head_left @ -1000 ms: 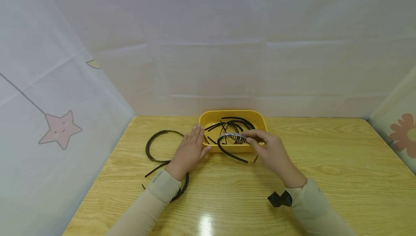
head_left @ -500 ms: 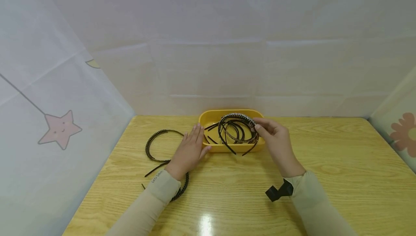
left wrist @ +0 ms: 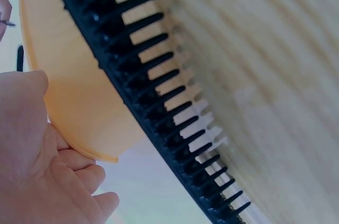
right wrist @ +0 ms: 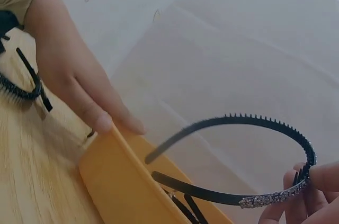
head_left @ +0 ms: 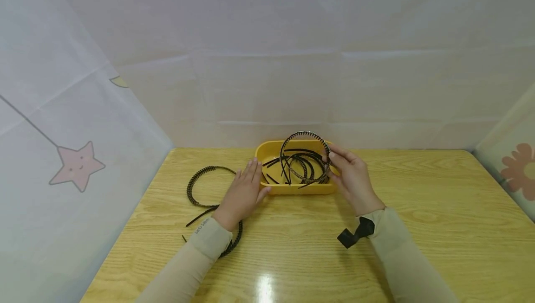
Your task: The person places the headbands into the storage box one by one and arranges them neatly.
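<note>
My right hand (head_left: pixel 353 180) pinches a black toothed headband (right wrist: pixel 273 199) by its side. A silver glittery strip covers part of its outer face, and the headband stands over the yellow basket (head_left: pixel 301 190) with both tips pointing down into it. In the right wrist view, those tips hang just inside the basket's rim. My left hand (head_left: pixel 242 194) lies with straight fingers against the basket's left end, thumb by the front wall. Several dark headbands (head_left: pixel 308 151) lie tangled inside the basket.
Left of the basket, a toothed black headband (head_left: pixel 192 187) lies on the wooden table (head_left: pixel 418 228). Another dark headband (head_left: pixel 239 239) is partly covered by the left forearm. A pale cloth wall (head_left: pixel 301 61) rises behind the basket.
The right hand has brought the glittery headband back from the basket's front edge and turned it upright over the basket. The left hand has stayed against the basket.
</note>
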Demonstrator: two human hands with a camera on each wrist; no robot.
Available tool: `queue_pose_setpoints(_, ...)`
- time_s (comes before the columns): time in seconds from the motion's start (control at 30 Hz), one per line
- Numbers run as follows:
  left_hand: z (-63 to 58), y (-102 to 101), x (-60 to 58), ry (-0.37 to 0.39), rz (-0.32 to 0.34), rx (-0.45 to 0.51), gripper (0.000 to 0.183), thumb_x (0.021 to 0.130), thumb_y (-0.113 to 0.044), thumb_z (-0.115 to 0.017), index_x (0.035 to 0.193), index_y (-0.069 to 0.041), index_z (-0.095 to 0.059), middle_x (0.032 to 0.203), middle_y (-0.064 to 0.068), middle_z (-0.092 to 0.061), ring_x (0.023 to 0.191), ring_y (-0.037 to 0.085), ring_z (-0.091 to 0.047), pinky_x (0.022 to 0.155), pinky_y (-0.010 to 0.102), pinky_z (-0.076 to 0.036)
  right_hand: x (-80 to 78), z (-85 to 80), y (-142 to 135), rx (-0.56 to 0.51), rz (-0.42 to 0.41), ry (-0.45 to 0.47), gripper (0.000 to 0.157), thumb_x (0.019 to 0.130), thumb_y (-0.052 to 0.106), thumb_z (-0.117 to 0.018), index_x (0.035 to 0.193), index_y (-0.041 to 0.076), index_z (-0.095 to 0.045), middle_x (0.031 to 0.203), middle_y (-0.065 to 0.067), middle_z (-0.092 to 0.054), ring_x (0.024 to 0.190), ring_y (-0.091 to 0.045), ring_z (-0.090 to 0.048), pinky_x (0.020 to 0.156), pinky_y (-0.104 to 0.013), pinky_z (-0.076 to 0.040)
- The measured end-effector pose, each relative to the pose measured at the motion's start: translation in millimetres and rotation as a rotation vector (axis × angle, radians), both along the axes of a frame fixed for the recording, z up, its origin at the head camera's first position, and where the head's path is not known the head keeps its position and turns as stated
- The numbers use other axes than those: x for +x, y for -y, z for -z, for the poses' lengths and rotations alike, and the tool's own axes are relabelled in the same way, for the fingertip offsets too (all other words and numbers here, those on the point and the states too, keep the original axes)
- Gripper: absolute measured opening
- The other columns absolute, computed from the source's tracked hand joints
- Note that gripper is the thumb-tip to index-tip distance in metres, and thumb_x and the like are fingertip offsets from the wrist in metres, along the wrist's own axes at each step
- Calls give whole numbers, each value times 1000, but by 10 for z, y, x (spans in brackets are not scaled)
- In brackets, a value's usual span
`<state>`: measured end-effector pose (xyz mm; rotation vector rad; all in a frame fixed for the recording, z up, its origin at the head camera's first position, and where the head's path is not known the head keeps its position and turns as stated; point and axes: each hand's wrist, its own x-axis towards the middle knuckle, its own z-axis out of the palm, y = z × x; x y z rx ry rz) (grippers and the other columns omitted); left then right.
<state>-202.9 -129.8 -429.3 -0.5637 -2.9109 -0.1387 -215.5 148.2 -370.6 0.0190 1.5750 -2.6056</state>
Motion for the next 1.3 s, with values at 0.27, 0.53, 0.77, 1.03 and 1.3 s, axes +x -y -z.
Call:
queue_pose_setpoints(0.27, 18, -2, -10, -16, 6, 1, 73, 97, -50, -33, 147, 0, -17, 154, 17, -13, 142, 29, -14, 111, 51, -21, -90, 28, 98, -202, -8, 74, 30, 94, 9, -52, 124, 9, -53, 112, 0, -61, 93, -11, -57, 73, -25, -41)
queue_pose_setpoints(0.53, 6, -13, 15, 3, 4, 3, 73, 98, -50, -33, 147, -2, -11, 154, 16, -11, 142, 29, -14, 111, 51, -20, -167, 104, 262, -240, 30, 159, 24, 95, 10, -51, 119, 12, -55, 110, 1, -61, 89, -12, -56, 75, -27, -39)
queue_pose_setpoints(0.77, -3, -32, 31, 0, 11, 16, 72, 97, -50, -34, 147, -1, -16, 154, 16, -12, 142, 29, -14, 112, 50, -18, -208, 176, 410, -178, 48, 170, 21, 94, 9, -53, 115, 12, -56, 105, 0, -62, 86, -10, -58, 80, -30, -37)
queue_pose_setpoints(1.03, -3, -46, 32, -2, 8, 13, 72, 97, -49, -36, 147, -1, -18, 154, 16, -13, 142, 29, -15, 112, 50, -20, -248, 217, 540, 37, 62, 118, 31, 94, 9, -54, 125, 6, -50, 118, -9, -53, 95, -15, -58, 81, -33, -44)
queue_pose_setpoints(1.3, 1, -39, 35, 8, 5, -1, 73, 97, -50, -33, 147, -1, -15, 154, 16, -12, 142, 28, -12, 112, 50, -19, -278, 248, 619, 226, 39, 61, 28, 93, 5, -54, 121, 4, -53, 117, -16, -54, 100, -27, -61, 81, -40, -52)
